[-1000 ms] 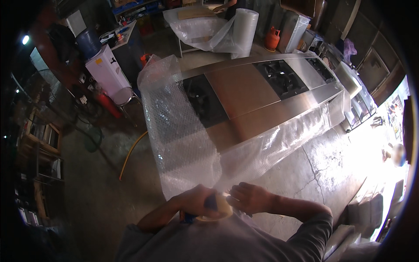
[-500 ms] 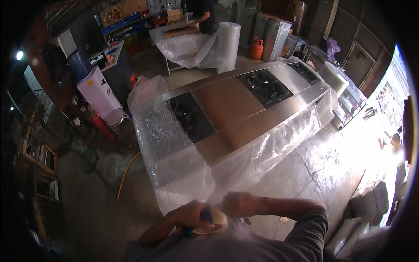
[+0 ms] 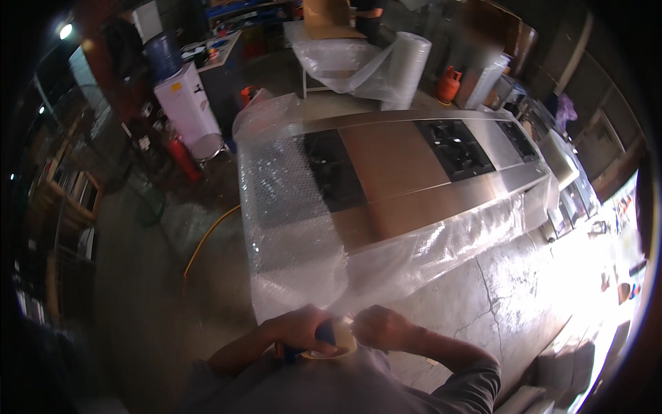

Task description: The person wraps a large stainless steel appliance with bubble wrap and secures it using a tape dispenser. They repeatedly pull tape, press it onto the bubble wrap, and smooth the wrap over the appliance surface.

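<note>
My left hand point(image 3: 301, 328) is wrapped around a wide roll of pale tape point(image 3: 343, 339) with a blue part beside it, held close to my body. Right next to the roll, my right hand point(image 3: 381, 328) is closed in a pinch; what its fingers hold is hidden. Just beyond both hands stands a long stainless steel cooking range point(image 3: 400, 162) with black burners point(image 3: 454, 148) set into its top. Bubble wrap point(image 3: 286, 207) covers its left end and hangs down the near side.
Behind the range, a tall bubble wrap roll point(image 3: 410, 65) stands by a table, near an orange gas cylinder point(image 3: 448, 85). To the left are a water dispenser point(image 3: 186, 103), a fire extinguisher point(image 3: 183, 159), a stool point(image 3: 208, 146) and a yellow hose point(image 3: 207, 238) on the floor. A co-worker's arm point(image 3: 369, 12) shows at the back.
My view has swung left and down, so the range sits farther right and higher. Both hands stay together at the tape roll. At the back table, brown cardboard now stands more upright.
</note>
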### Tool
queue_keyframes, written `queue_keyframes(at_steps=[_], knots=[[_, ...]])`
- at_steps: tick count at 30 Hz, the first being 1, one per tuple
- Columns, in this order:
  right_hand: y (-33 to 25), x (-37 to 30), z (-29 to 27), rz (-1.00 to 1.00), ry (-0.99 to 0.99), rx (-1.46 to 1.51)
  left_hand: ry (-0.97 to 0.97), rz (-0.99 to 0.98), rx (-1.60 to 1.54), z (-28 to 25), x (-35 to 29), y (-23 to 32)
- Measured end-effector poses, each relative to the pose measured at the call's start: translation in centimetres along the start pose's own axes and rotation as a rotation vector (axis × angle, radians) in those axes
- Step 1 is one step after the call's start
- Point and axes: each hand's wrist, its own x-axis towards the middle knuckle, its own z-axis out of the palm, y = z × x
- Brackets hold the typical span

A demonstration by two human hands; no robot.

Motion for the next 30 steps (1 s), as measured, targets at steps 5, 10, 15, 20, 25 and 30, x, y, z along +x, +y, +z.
queue_keyframes(at_steps=[5, 10, 15, 20, 25, 30], knots=[[-0.8, 0.1, -0.4, 0.002, -0.076, -0.113, -0.031, -0.008, 0.017, -0.1, 0.1, 0.1], [-0.9, 0.6, -0.8, 0.001, -0.094, -0.064, -0.027, -0.022, 0.060, 0.2, 0.0, -0.1], [-0.7, 0.9, -0.8, 0.002, -0.023, 0.062, -0.022, -0.029, 0.066, 0.7, -0.1, -0.2], [-1.3, 0.6, -0.8, 0.029, -0.018, 0.160, -0.023, 0.064, 0.018, 1.3, -0.6, -0.2], [-2.5, 0.1, -1.1, 0.136, -0.083, 0.136, -0.023, 0.049, 0.006, 1.3, -1.2, -0.2], [-3.1, -0.7, -0.4, 0.202, 0.020, 0.185, 0.008, 0.078, -0.003, 1.4, -1.5, -0.6]])
